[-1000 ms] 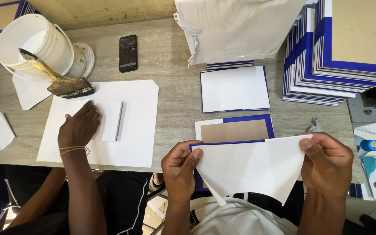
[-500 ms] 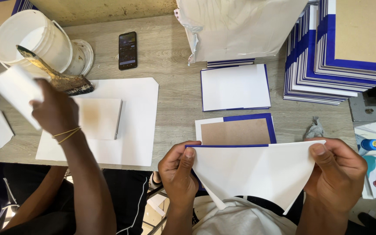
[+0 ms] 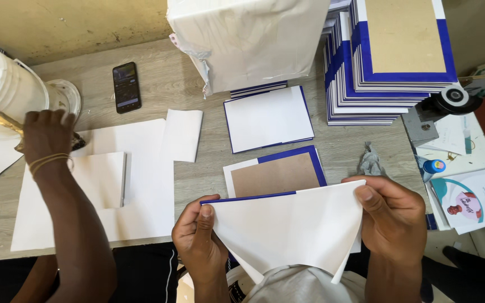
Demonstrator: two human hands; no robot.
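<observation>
My left hand (image 3: 196, 238) and my right hand (image 3: 395, 216) both grip a white sheet (image 3: 290, 227) by its upper corners, near my body. The sheet hangs down in a point and lies over a thin blue-edged cover (image 3: 248, 197). Just beyond it, a blue cover with a brown board panel (image 3: 276, 174) lies flat on the table. Further back is an open blue-edged cover with a white lining (image 3: 268, 118).
A co-worker's hand (image 3: 46, 134) with a thin wristband rests on a brush by a white bucket (image 3: 4, 90). Nearby lie a large white sheet (image 3: 147, 191), a white block (image 3: 105, 179), a loose slip (image 3: 182, 134) and a phone (image 3: 126, 87). Cover stacks (image 3: 388, 62) and a wrapped bundle (image 3: 248, 39) stand behind.
The co-worker lifted a white slip off the block, laid it to the right, then reached to the brush by the bucket. My hands keep hold of the sheet, held slightly lower and closer.
</observation>
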